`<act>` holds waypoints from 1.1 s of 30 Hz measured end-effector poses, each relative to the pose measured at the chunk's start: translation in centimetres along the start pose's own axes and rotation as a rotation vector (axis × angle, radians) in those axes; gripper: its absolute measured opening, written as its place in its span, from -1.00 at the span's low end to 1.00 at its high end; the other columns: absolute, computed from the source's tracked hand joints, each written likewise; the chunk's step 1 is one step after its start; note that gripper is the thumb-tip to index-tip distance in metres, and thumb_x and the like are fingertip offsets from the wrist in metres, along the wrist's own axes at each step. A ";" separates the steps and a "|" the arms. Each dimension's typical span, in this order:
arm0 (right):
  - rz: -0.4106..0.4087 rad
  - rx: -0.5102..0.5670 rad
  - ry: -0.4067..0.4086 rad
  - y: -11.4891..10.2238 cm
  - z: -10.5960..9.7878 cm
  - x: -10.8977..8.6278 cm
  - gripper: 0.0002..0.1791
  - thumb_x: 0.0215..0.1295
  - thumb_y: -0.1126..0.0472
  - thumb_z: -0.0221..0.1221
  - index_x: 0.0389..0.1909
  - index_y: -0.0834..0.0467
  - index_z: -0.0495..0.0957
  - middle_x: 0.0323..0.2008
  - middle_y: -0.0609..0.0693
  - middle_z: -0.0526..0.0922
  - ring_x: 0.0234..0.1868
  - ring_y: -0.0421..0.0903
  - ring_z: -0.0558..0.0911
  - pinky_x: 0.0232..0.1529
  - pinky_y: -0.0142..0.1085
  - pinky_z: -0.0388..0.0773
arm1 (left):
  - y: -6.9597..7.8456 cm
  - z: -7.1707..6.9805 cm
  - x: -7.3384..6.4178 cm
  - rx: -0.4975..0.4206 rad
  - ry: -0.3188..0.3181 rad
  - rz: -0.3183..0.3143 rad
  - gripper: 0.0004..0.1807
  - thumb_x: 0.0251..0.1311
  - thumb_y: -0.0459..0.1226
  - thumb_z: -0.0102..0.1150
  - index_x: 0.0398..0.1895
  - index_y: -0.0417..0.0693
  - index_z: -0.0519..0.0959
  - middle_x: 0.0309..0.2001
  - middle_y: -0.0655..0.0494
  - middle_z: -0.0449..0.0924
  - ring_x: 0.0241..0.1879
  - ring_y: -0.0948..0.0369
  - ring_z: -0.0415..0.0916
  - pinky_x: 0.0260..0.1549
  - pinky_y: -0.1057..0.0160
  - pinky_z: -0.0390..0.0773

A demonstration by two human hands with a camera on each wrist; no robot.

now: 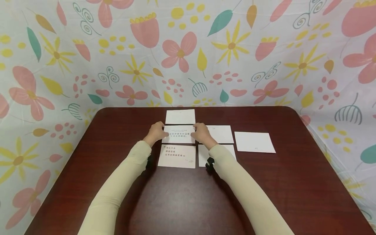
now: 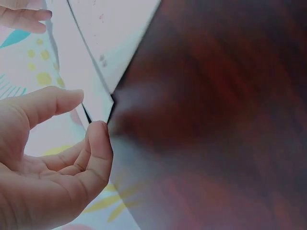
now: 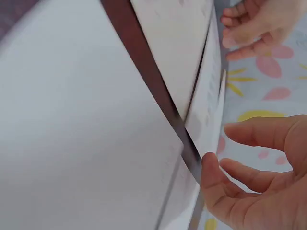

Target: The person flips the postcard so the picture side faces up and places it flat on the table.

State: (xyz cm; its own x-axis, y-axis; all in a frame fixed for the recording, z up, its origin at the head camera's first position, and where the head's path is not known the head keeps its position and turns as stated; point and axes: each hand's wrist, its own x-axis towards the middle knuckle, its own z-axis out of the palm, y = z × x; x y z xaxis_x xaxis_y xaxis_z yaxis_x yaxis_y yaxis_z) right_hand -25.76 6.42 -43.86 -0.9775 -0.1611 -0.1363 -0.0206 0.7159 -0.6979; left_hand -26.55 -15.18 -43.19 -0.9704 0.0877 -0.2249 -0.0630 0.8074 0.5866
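A white card with printed lines of text (image 1: 179, 137) lies flat in the middle of a column of three cards. My left hand (image 1: 155, 133) is at its left edge and my right hand (image 1: 202, 133) at its right edge. In the left wrist view the left thumb and fingers (image 2: 98, 139) are bent, with a gap between their tips beside the card corner. Much the same shows in the right wrist view, where the right fingertips (image 3: 209, 165) touch or nearly touch the card's end. Below it lies a cream card with text (image 1: 177, 156); above it, a blank-looking card (image 1: 180, 116).
Right of the column lie a white card (image 1: 221, 133), another card (image 1: 203, 156) partly under my right sleeve, and a third (image 1: 254, 142) set apart. All rest on a dark red-brown table (image 1: 176, 202). A flower-patterned cloth (image 1: 182, 88) hangs behind.
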 end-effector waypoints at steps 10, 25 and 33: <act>0.039 0.263 0.045 0.1 -2.9 2.0 -0.53 0.35 0.31 0.08 0.26 0.35 0.36 0.04 0.26 0.51 0.01 0.16 0.55 0.00 -0.09 0.52 | 0.6 -1.4 1.9 -0.075 0.174 -0.017 -0.57 0.31 -0.27 0.04 0.12 -0.44 0.49 0.14 -0.30 0.48 0.16 -0.15 0.41 0.12 -0.02 0.44; 0.231 0.818 0.077 0.7 -2.9 4.9 -0.51 0.51 0.18 -0.10 0.39 0.22 0.26 0.36 0.13 0.29 0.36 0.01 0.30 0.33 -0.25 0.25 | 0.7 -0.7 3.7 -0.452 0.240 -0.094 -0.48 0.41 -0.27 -0.08 0.35 -0.35 0.24 0.27 -0.26 0.31 0.27 -0.11 0.25 0.16 -0.02 0.39; 0.209 0.826 -0.039 0.8 -2.2 5.1 -0.40 0.51 0.11 -0.08 0.46 0.24 0.06 0.47 0.11 0.07 0.46 0.03 0.10 0.39 -0.22 0.13 | 0.9 0.1 4.3 -0.462 0.221 -0.093 -0.46 0.42 -0.27 -0.09 0.38 -0.36 0.19 0.29 -0.27 0.29 0.29 -0.10 0.24 0.19 0.02 0.37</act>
State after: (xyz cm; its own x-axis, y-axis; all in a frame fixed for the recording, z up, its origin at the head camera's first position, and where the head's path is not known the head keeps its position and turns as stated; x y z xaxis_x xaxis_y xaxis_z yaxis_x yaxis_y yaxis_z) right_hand -31.25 7.66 -43.55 -0.9360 -0.1150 -0.3326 0.3337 0.0104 -0.9426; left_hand -30.77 -13.97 -43.72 -0.9787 -0.1375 -0.1524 -0.1993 0.4595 0.8655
